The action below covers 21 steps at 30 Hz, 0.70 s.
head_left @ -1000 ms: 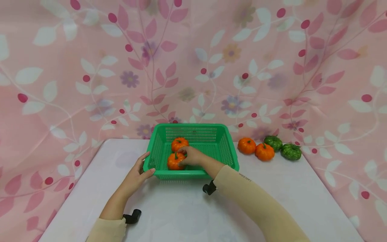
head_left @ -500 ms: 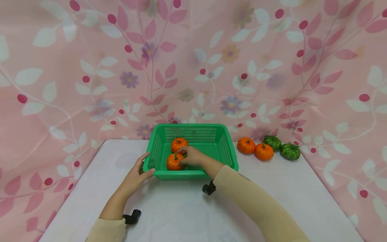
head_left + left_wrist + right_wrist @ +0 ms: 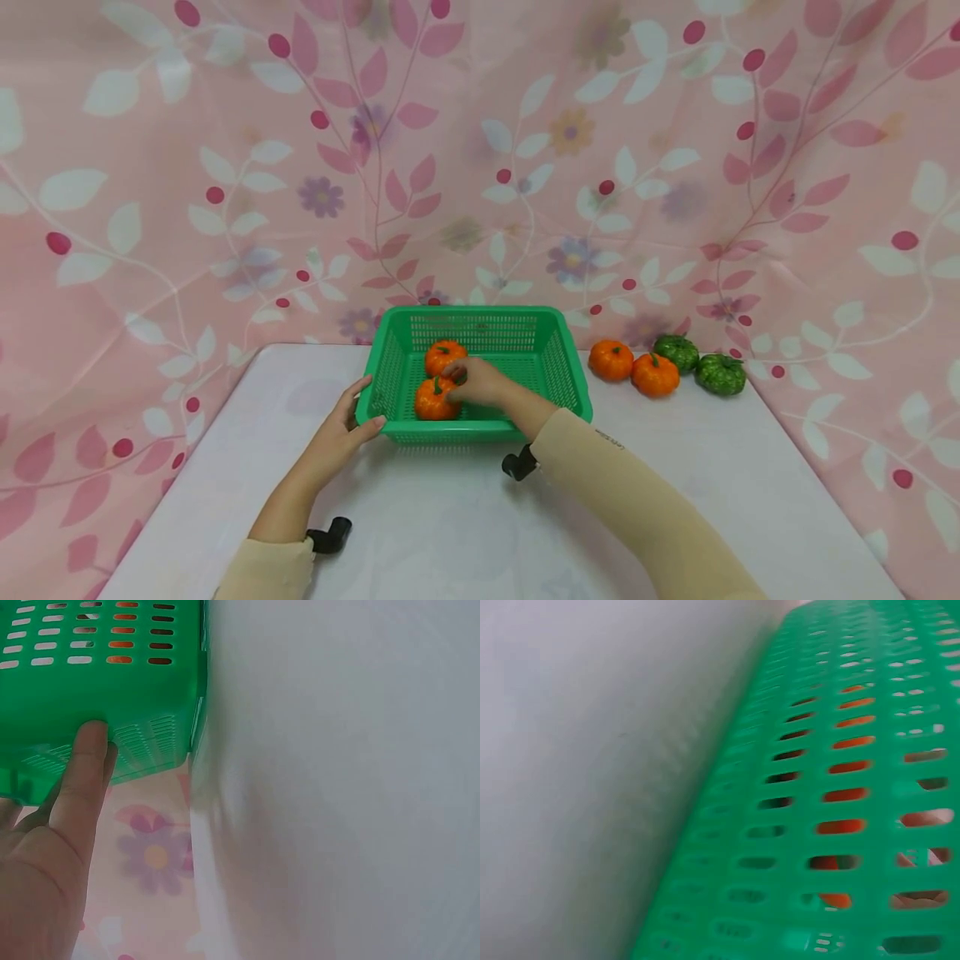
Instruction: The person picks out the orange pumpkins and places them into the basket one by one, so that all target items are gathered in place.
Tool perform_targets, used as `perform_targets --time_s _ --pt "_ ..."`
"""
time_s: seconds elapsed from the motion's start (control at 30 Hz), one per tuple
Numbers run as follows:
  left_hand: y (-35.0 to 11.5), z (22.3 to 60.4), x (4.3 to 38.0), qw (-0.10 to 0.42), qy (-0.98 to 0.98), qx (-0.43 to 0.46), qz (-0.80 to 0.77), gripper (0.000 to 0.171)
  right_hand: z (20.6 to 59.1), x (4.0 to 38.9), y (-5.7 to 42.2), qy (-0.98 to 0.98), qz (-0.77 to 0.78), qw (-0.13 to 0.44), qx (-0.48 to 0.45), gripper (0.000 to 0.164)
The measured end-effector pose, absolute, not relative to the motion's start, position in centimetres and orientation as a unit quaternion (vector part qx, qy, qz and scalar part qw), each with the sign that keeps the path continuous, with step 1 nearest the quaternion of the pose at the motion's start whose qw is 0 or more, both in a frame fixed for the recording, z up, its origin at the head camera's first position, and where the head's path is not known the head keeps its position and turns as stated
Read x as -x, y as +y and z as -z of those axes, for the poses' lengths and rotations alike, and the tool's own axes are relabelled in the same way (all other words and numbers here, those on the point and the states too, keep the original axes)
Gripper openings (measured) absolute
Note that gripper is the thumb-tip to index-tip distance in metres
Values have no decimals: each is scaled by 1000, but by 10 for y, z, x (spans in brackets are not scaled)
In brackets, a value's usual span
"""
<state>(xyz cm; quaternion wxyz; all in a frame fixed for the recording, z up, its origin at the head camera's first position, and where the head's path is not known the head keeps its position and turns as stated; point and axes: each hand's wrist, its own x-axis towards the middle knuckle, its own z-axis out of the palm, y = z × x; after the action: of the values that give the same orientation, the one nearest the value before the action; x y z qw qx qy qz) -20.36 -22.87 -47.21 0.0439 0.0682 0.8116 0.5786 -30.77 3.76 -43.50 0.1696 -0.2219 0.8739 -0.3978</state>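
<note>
A green plastic basket (image 3: 480,426) with slotted walls stands on the table, two small orange pumpkins inside at its left. My right hand (image 3: 480,385) reaches over the front rim and holds the front pumpkin (image 3: 431,404), thumb at its near right side and fingers by the stem. Just behind it sits the rear pumpkin (image 3: 444,357). My left hand (image 3: 337,433) holds the basket's front left corner, with the thumb (image 3: 88,757) against the outside of the rim. Through the slots in the right wrist view, orange pumpkin skin (image 3: 847,795) shows.
Right of the basket on the white table (image 3: 465,533) lie two more orange pumpkins, one (image 3: 611,361) left of the other (image 3: 656,375). Two green pumpkins, a rear one (image 3: 677,353) and a front one (image 3: 721,375), lie beyond them. A pink floral cloth (image 3: 480,167) hangs behind.
The fingers of my right hand have shifted slightly up on the front pumpkin. My left hand, the basket and the other pumpkins stay where they were.
</note>
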Motion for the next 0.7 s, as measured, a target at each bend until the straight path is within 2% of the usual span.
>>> perform_targets --time_s 0.4,0.7 --pt "-228 476 205 45 805 -67 -588 77 407 299 51 846 459 153 224 43" --pt "-229 474 204 46 805 -65 -588 77 382 279 70 874 425 81 222 35"
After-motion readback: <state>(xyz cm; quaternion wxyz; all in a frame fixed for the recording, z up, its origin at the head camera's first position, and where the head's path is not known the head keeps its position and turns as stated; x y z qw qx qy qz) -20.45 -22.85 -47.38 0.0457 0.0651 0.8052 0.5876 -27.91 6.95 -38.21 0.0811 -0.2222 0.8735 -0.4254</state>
